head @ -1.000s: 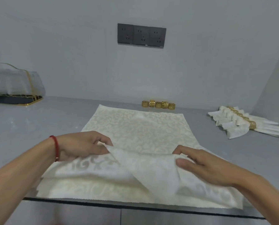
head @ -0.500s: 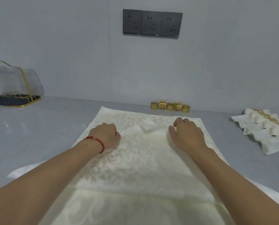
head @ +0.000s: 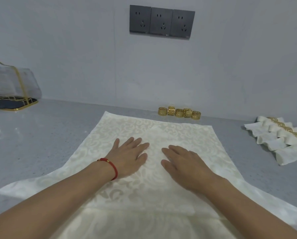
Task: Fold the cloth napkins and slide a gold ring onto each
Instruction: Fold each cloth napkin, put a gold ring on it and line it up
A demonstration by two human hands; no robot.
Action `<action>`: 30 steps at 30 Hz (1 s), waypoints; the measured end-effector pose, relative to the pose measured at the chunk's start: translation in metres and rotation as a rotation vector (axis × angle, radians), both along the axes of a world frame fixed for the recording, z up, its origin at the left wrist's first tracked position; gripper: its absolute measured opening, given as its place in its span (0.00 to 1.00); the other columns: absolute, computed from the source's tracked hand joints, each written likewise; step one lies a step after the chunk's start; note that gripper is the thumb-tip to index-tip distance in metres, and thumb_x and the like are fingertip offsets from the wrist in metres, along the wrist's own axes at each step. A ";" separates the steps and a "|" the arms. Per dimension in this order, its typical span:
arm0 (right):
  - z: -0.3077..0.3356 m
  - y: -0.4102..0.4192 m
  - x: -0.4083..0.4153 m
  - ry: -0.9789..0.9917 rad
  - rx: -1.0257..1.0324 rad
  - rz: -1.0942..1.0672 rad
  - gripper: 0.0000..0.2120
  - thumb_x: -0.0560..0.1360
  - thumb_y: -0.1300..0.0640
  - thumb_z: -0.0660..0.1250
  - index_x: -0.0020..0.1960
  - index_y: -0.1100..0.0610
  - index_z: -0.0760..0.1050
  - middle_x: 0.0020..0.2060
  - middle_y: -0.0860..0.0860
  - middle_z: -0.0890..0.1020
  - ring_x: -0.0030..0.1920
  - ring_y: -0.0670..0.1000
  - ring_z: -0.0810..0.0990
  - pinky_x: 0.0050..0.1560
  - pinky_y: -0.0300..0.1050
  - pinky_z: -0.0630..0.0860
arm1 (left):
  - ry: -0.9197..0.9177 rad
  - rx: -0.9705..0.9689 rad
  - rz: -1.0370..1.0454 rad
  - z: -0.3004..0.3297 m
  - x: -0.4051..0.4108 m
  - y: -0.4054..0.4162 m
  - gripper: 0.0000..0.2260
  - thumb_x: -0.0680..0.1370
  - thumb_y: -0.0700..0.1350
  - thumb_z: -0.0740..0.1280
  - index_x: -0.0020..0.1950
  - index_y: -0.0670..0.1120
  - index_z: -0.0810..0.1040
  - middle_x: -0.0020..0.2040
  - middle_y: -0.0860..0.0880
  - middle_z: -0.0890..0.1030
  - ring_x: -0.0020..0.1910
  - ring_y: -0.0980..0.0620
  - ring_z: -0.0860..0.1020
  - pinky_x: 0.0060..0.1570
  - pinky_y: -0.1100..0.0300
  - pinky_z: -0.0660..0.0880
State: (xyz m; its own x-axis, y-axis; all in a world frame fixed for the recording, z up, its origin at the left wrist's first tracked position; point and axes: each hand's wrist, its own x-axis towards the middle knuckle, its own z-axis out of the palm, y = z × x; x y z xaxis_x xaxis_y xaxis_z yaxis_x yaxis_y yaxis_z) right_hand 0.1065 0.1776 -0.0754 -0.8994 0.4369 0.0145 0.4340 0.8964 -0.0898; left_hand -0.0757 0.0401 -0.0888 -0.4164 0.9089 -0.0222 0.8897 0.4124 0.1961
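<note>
I have the cream napkin (head: 163, 133) spread on the grey tabletop (head: 40, 135), its near part folded up toward the middle. My left hand (head: 128, 156) and right hand (head: 185, 163) lie flat on it, each grip released, fingers straight. I judge pressing outward from the centre sets this crease cleanly, keeping the edges square before I reach for the gold rings (head: 179, 112) by the wall

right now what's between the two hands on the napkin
In the head view, only a bare strip of the patterned napkin lies between the left hand and the right hand; both hands press flat on it.
</note>
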 end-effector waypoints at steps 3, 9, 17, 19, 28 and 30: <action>0.000 -0.002 -0.003 -0.015 -0.025 -0.002 0.26 0.86 0.43 0.48 0.82 0.48 0.54 0.82 0.47 0.56 0.81 0.48 0.52 0.79 0.55 0.53 | -0.024 0.013 0.015 -0.002 -0.001 -0.003 0.24 0.84 0.59 0.45 0.81 0.61 0.49 0.82 0.56 0.46 0.80 0.55 0.41 0.77 0.41 0.37; -0.008 -0.004 -0.004 0.003 -0.022 -0.018 0.28 0.86 0.42 0.45 0.83 0.50 0.51 0.83 0.46 0.52 0.82 0.48 0.48 0.81 0.55 0.48 | 0.007 0.015 0.008 -0.008 -0.008 0.000 0.24 0.83 0.60 0.44 0.80 0.62 0.48 0.82 0.56 0.46 0.80 0.54 0.41 0.77 0.41 0.37; -0.010 0.002 -0.005 0.011 -0.026 -0.021 0.28 0.86 0.42 0.46 0.83 0.50 0.51 0.83 0.47 0.52 0.82 0.48 0.48 0.81 0.55 0.49 | -0.012 0.002 -0.001 -0.005 -0.008 0.004 0.24 0.84 0.60 0.44 0.80 0.62 0.47 0.82 0.56 0.45 0.80 0.54 0.40 0.76 0.41 0.36; -0.009 0.002 -0.005 0.010 -0.028 -0.019 0.28 0.86 0.42 0.46 0.83 0.50 0.52 0.83 0.47 0.52 0.82 0.48 0.48 0.81 0.55 0.48 | -0.023 0.007 -0.004 -0.004 -0.007 0.004 0.24 0.83 0.60 0.44 0.80 0.62 0.48 0.82 0.56 0.45 0.80 0.54 0.41 0.76 0.41 0.37; -0.010 0.004 -0.008 0.023 0.050 0.015 0.26 0.86 0.42 0.47 0.80 0.51 0.58 0.77 0.46 0.63 0.77 0.50 0.60 0.75 0.55 0.61 | 0.114 0.203 -0.082 0.004 -0.005 0.039 0.19 0.82 0.54 0.50 0.70 0.51 0.67 0.71 0.52 0.68 0.71 0.51 0.64 0.72 0.45 0.57; -0.009 0.005 -0.008 0.014 0.056 0.023 0.24 0.85 0.42 0.48 0.77 0.51 0.60 0.73 0.45 0.67 0.74 0.50 0.65 0.72 0.55 0.64 | 0.091 0.195 -0.087 -0.006 -0.007 0.047 0.22 0.81 0.55 0.47 0.74 0.53 0.64 0.74 0.51 0.67 0.72 0.51 0.64 0.73 0.46 0.59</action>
